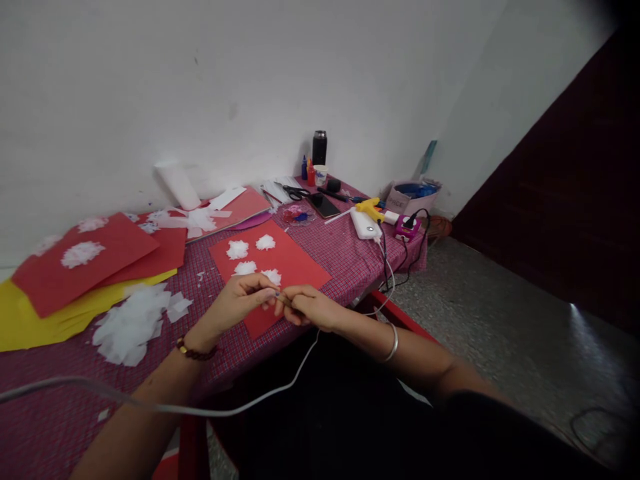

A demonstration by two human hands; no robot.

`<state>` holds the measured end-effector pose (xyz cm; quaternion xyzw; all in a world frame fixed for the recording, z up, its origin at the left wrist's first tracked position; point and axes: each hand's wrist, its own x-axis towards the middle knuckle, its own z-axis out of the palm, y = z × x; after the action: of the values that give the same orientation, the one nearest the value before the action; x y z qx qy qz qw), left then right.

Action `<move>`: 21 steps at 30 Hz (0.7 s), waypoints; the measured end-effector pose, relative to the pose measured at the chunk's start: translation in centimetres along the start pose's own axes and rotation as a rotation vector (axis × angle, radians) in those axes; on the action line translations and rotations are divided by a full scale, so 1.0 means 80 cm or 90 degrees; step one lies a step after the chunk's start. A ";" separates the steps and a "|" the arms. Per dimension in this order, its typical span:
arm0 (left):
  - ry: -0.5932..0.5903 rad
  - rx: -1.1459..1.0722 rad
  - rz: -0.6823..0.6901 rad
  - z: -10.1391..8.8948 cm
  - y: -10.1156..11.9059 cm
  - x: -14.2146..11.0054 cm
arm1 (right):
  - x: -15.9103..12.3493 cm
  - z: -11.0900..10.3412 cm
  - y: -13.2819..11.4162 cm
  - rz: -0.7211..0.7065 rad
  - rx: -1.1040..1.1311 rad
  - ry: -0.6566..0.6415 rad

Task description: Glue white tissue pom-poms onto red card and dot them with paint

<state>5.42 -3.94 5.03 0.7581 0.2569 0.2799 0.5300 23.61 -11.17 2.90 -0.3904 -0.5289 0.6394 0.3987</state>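
My left hand (247, 293) and my right hand (307, 308) meet over the near edge of a red paper sheet (295, 263). Both are pinched closed on a small thin item between their fingertips that I cannot make out. Several white fluffy tissue flowers (238, 249) sit on the red sheet just beyond my hands. A beaded bracelet is on my left wrist and a metal bangle on my right.
Red and yellow sheets (75, 267) and a white tissue pile (133, 323) lie at left. Scissors (296, 193), a phone (325, 205), a flask (319, 147), a glue gun (373, 209) and a power bank (365, 225) sit at the far right. A white cable (280, 390) crosses my lap.
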 end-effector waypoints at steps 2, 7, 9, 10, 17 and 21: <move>-0.002 -0.002 0.004 0.001 0.001 0.000 | 0.001 0.001 0.002 -0.005 0.004 0.005; 0.014 0.008 0.002 0.003 0.005 0.000 | 0.001 0.003 0.004 0.012 0.050 -0.007; 0.039 0.018 -0.002 0.002 0.004 0.000 | -0.001 0.003 0.005 0.026 0.055 -0.016; 0.053 0.026 -0.003 0.002 0.003 0.000 | -0.002 0.002 0.006 0.029 0.044 -0.013; 0.110 0.124 0.017 0.002 -0.001 0.001 | -0.002 -0.003 0.016 -0.034 -0.098 0.045; 0.128 0.191 0.034 0.007 0.003 -0.001 | -0.001 -0.003 0.016 -0.033 -0.125 0.080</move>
<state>5.74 -4.43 5.06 0.8035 0.3274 0.3270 0.3746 23.72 -11.28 1.59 -0.4533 -0.5730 0.5482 0.4071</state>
